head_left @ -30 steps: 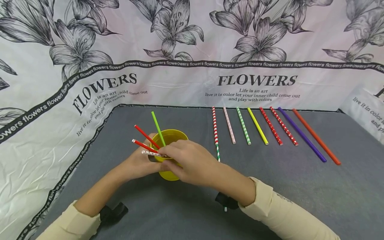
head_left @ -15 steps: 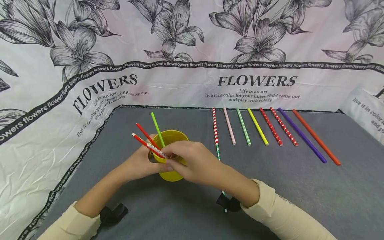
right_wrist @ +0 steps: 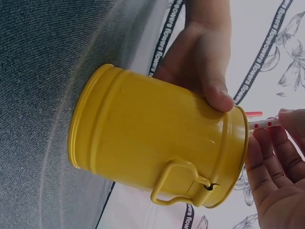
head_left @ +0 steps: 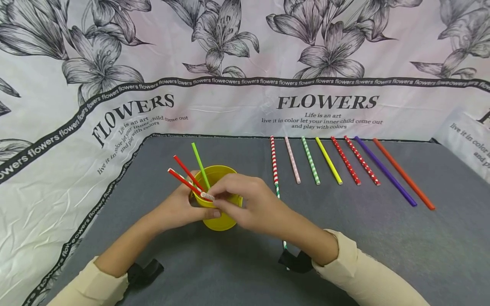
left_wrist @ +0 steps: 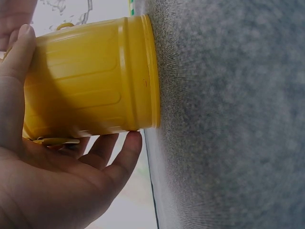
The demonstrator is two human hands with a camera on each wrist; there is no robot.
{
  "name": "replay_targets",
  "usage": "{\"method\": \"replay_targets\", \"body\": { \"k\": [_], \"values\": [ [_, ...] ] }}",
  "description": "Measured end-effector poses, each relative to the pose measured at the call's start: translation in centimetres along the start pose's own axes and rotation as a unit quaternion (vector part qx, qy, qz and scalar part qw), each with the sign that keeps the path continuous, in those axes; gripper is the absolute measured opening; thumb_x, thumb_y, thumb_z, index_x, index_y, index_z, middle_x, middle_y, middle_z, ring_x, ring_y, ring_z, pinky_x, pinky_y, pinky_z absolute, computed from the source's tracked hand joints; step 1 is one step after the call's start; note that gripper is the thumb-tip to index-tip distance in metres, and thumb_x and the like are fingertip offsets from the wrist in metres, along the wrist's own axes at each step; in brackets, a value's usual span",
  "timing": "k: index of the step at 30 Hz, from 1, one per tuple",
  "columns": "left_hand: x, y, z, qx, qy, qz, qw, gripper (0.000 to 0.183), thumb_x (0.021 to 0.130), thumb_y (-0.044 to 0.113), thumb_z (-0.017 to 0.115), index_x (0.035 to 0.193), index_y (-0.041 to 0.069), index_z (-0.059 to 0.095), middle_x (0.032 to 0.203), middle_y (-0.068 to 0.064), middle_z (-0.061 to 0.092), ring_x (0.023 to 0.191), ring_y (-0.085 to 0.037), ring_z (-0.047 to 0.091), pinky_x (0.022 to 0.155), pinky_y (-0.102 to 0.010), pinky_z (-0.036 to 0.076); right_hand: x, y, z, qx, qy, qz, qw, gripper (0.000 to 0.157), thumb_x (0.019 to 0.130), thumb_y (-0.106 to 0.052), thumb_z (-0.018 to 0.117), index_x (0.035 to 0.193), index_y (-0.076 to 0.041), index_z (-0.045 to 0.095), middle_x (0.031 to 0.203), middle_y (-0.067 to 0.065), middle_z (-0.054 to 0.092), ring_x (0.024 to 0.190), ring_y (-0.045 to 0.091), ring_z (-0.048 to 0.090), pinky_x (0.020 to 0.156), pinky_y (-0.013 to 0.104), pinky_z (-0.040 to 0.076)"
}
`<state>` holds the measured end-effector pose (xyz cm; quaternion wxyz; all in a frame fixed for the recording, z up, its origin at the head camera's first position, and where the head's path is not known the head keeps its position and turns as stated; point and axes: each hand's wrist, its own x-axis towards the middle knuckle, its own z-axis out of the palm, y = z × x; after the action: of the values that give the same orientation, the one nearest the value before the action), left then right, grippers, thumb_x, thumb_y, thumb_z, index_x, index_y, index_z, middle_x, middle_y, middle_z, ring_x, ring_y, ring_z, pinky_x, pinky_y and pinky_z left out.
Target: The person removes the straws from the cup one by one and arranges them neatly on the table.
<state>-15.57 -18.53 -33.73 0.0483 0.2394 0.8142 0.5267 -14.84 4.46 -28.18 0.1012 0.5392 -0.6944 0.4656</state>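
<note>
Two hands at yellow bucket (head_left: 220, 224), which stands on grey bench (head_left: 383, 250). Left hand (head_left: 180, 208), at nine o'clock of bucket: grip spread wide and curved round wall, thumb on near side. Right hand (head_left: 250, 202), at three o'clock: grip drawn together, thumb and fingers pinch red-dotted white straw (right_wrist: 263, 125) at bucket mouth. From bucket, green straw (head_left: 200, 164) leans toward eleven o'clock, red straws (head_left: 183, 181) toward ten. Well apart, toward two o'clock: row of straws (head_left: 329, 162), purple straw (head_left: 386, 171) included.

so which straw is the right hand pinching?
The white straw with red dots, at the mouth of the yellow bucket; its dots set it apart from the plain red straws beside it.
</note>
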Motion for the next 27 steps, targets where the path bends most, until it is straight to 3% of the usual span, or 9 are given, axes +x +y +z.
{"method": "replay_targets", "body": {
  "k": [10,19,27],
  "values": [
    [0.0,-0.1,-0.1,-0.010,-0.003,-0.001,0.9999,0.068,0.080,0.025,0.086,0.133,0.014,0.046,0.122,-0.003,0.060,0.107,-0.024,0.061,0.092,-0.047,0.051,-0.1,-0.3,-0.1,0.000,-0.005,-0.025,1.000,0.021,0.085,0.009,0.074,0.103,-0.003,0.071,0.098,-0.001,0.069,0.093,0.008,0.060,0.081,0.023,0.054],
    [0.1,-0.1,-0.1,-0.015,-0.009,0.010,0.9998,0.065,0.081,0.023,0.086,0.132,0.014,0.046,0.120,-0.005,0.061,0.105,-0.024,0.063,0.090,-0.044,0.054,0.1,-1.2,-0.6,0.011,0.008,-0.053,0.999,0.024,0.085,0.011,0.073,0.103,-0.004,0.070,0.099,0.001,0.069,0.094,0.011,0.060,0.082,0.026,0.055],
    [0.0,0.0,-0.1,-0.006,-0.004,0.006,1.0000,0.068,0.081,0.025,0.086,0.135,0.015,0.046,0.123,-0.002,0.060,0.108,-0.022,0.061,0.093,-0.048,0.051,0.3,-1.9,-1.1,0.006,0.024,-0.074,0.997,0.025,0.083,0.012,0.074,0.102,-0.003,0.069,0.098,0.002,0.067,0.094,0.013,0.060,0.082,0.028,0.055]
  ]
}}
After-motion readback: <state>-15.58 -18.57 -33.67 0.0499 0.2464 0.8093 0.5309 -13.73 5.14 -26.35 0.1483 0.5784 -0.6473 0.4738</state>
